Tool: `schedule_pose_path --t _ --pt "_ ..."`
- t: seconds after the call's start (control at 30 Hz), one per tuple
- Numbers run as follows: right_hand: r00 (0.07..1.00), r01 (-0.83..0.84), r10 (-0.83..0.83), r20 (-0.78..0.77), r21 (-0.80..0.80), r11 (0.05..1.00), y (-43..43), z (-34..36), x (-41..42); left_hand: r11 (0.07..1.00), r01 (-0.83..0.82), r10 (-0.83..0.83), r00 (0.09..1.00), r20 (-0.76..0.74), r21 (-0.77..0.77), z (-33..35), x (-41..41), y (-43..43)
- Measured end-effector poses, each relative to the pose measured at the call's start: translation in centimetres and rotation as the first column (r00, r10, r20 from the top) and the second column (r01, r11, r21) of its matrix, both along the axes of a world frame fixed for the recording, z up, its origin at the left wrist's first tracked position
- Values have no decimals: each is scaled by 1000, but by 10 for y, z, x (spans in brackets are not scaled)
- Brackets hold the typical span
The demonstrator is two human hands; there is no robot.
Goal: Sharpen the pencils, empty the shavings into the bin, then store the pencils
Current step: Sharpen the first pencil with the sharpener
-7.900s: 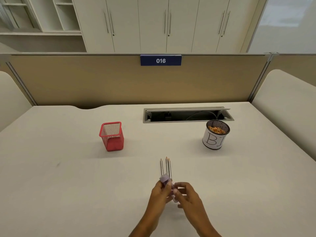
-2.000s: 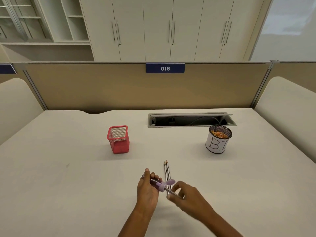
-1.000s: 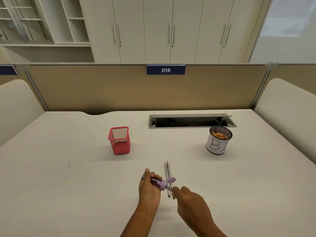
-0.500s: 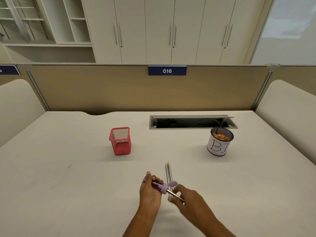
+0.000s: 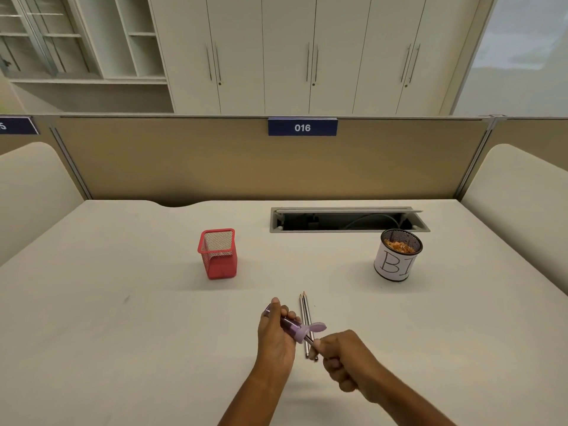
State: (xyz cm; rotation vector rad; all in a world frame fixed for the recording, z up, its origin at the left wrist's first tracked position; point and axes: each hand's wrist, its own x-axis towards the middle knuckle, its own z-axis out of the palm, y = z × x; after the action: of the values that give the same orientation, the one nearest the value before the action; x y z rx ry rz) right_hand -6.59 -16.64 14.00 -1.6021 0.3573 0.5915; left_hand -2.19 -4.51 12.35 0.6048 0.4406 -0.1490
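Low centre, the left hand grips a smooth purple plastic sharpener while the right hand pinches the slim pencil in it.

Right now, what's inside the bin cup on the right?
Orange-brown shavings fill the bin cup to just below its mesh rim. Anything beneath them is hidden by the shavings and the paper label.

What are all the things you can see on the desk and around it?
Desk: one, off-white, underneath everything.
Loose pencils: two, dark, side by side, middle.
Sharpener: one, purple, gripped near the front.
Held pencil: one, dark, end in sharpener.
Pencil holder: one, red mesh, left.
Bin: one, white label, shavings inside, right.
Cable hatch: one, grey, open, back.
Sign: one, blue, 016, on partition.
Left hand: one, grips sharpener.
Right hand: one, pinches held pencil.
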Motion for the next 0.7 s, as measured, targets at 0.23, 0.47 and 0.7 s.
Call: schedule_pose_path --t 0.23,0.47,0.7 --pt "996 -38 41 -73 48 998 0 1 1 999 9 -11 999 -40 -53 -6 -1 5" --pt "675 196 591 442 -880 434 15 -19 -18 996 -61 55 995 -86 -68 -20 -1 6" --pt "826 88 392 405 -779 620 19 -3 -16 998 -36 34 998 -50 -44 -8 2 -2"
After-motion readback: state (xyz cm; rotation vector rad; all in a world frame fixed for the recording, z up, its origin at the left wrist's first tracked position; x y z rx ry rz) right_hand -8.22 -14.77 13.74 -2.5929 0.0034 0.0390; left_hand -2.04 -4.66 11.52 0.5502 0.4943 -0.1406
